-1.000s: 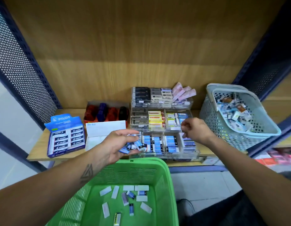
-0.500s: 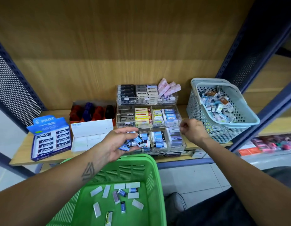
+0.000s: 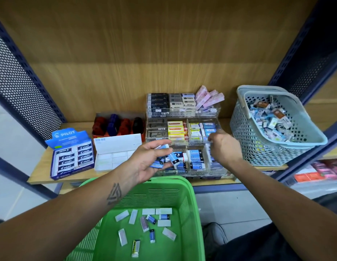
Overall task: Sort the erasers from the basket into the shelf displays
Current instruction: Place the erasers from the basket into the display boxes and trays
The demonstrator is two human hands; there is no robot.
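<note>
A green basket (image 3: 190,194) sits below me with several loose erasers (image 3: 145,223) on its bottom, white ones and blue-sleeved ones. My left hand (image 3: 143,166) is palm-up above the basket's far rim and holds several blue-sleeved erasers (image 3: 172,159) in its curled fingers. A tiered clear acrylic display (image 3: 192,173) on the wooden shelf holds sorted rows of erasers. My right hand (image 3: 224,147) reaches into the right side of its middle tier, back toward me. Its fingertips are blurred, so I cannot tell whether they pinch anything.
A grey-blue perforated basket (image 3: 258,147) full of mixed erasers stands at the shelf's right end. Left of the display are an open white box (image 3: 116,153), a blue Pilot eraser box (image 3: 73,157) and a box of red and blue items (image 3: 116,125). Blue metal uprights frame the shelf.
My right hand has risen from the display's lower right compartment to the middle tier. My left hand keeps holding the erasers in about the same place.
</note>
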